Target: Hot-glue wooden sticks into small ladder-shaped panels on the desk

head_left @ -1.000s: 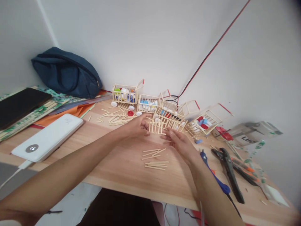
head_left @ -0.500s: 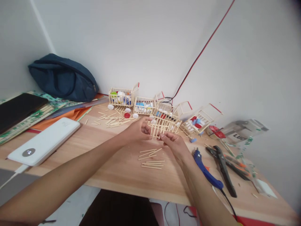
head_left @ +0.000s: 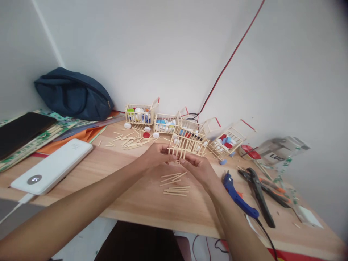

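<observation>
The person's left hand [head_left: 159, 154] grips the left part of a small lattice of thin sticks [head_left: 181, 153], thumb in front and fingers curled behind. The right hand [head_left: 199, 168] grasps the same lattice from the other side, its thumb near the lower ends of the uprights. The lattice is held between both hands, in front of the row of stick carts; behind it a slatted panel [head_left: 194, 145] overlaps it in view, and whether they touch cannot be told.

Handling it well probably calls for light, even pressure close to the joints, with both thumbs level so the thin bars do not twist or snap. Any sideways pull would likely strain the crosspiece first.

Nearer the person, loose sticks [head_left: 175, 194] lie in two small groups on the tabletop [head_left: 130, 203]; keeping the wrists raised should avoid scattering them. Beyond the left hand spreads a larger stick pile [head_left: 132, 141]. To the right of the right forearm rests a blue corded tool [head_left: 239, 199], best kept clear of the elbow
</observation>
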{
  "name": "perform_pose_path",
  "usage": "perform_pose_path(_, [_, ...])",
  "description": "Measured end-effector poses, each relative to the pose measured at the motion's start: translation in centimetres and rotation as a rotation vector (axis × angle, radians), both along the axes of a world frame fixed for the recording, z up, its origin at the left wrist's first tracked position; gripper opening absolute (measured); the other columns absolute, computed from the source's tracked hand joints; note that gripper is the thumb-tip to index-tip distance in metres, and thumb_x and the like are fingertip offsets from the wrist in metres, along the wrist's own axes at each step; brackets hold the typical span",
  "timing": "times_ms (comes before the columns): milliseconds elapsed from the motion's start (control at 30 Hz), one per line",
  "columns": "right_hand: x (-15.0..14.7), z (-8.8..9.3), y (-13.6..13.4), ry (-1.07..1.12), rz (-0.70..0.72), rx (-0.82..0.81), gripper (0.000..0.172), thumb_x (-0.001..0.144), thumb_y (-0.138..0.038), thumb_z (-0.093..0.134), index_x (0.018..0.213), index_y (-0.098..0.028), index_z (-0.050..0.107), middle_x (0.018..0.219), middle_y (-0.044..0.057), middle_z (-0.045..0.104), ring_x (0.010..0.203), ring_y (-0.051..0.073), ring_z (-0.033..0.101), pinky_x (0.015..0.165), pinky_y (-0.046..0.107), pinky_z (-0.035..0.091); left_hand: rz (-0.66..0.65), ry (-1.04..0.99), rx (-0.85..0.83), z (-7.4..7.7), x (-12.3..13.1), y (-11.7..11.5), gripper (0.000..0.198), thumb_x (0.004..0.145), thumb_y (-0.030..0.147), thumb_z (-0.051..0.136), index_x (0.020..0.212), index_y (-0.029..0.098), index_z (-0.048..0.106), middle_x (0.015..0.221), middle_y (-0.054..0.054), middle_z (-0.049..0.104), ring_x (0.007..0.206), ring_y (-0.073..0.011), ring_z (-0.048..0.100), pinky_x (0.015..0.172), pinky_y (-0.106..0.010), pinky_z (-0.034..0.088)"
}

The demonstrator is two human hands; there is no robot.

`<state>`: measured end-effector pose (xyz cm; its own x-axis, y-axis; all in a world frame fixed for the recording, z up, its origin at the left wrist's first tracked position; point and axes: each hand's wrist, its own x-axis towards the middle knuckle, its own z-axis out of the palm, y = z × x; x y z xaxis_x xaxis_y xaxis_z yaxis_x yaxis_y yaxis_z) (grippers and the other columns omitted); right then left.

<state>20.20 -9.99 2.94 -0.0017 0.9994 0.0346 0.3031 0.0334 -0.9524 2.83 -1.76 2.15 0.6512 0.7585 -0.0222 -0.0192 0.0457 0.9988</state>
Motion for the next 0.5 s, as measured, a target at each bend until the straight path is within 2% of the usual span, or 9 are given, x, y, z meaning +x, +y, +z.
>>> perform_pose_path(200, [0.7, 0.8, -0.5, 0.054, 0.149, -0.082, 0.049, 0.078, -0.044, 0.068, 0.124, -0.028, 0.063, 0.125, 0.003, 0.065, 0.117, 0.025, 0.059, 0.101, 0.041, 0.044, 0.038, 0.024, -0.002, 0.1, -0.3, -0.6, 0.023, 0.064, 0.029, 0.077, 0.076, 0.014, 0.065, 0.066, 0.001, 0.063, 0.060, -0.0098, 0.057, 0.054, -0.020, 0.044])
perform_pose_path(333, [1.9, 1.5, -1.0, 0.026, 0.153, -0.135, 0.063, 0.070, -0.043, 0.076, 0.129, -0.029, 0.058, 0.139, 0.006, 0.054, 0.124, 0.028, 0.053, 0.095, 0.041, 0.048, 0.107, 0.053, -0.007, 0.1, -0.7, -0.5, 0.020, 0.064, 0.027, 0.076, 0.075, 0.014, 0.064, 0.062, 0.002, 0.061, 0.057, -0.0092, 0.056, 0.054, -0.020, 0.044])
perform_pose_path(400, [3.0, 1.9, -1.3, -0.014, 0.052, -0.097, 0.059, 0.071, -0.045, 0.075, 0.126, -0.028, 0.061, 0.134, 0.008, 0.058, 0.116, 0.027, 0.058, 0.085, 0.036, 0.051, 0.126, 0.062, -0.011, 0.2, -1.0, -0.3, 0.021, 0.064, 0.027, 0.076, 0.073, 0.014, 0.063, 0.060, 0.002, 0.059, 0.056, -0.0092, 0.055, 0.053, -0.020, 0.044])
perform_pose_path(467, [4.4, 2.3, -1.6, -0.013, -0.180, 0.001, 0.045, 0.077, -0.051, 0.067, 0.113, -0.025, 0.068, 0.115, 0.009, 0.068, 0.095, 0.022, 0.065, 0.068, 0.028, 0.051, 0.130, 0.071, -0.010, 0.3, -1.4, -0.1, 0.023, 0.063, 0.028, 0.077, 0.072, 0.014, 0.062, 0.058, 0.003, 0.059, 0.055, -0.0092, 0.055, 0.053, -0.020, 0.044])
perform_pose_path(500, [5.1, 2.5, -1.7, 0.005, -0.323, 0.070, 0.041, 0.079, -0.054, 0.063, 0.104, -0.022, 0.071, 0.103, 0.009, 0.070, 0.083, 0.018, 0.065, 0.060, 0.025, 0.047, 0.126, 0.075, -0.006, 0.4, -1.7, 0.0, 0.024, 0.063, 0.029, 0.077, 0.072, 0.014, 0.062, 0.058, 0.002, 0.059, 0.055, -0.0091, 0.055, 0.053, -0.020, 0.044])
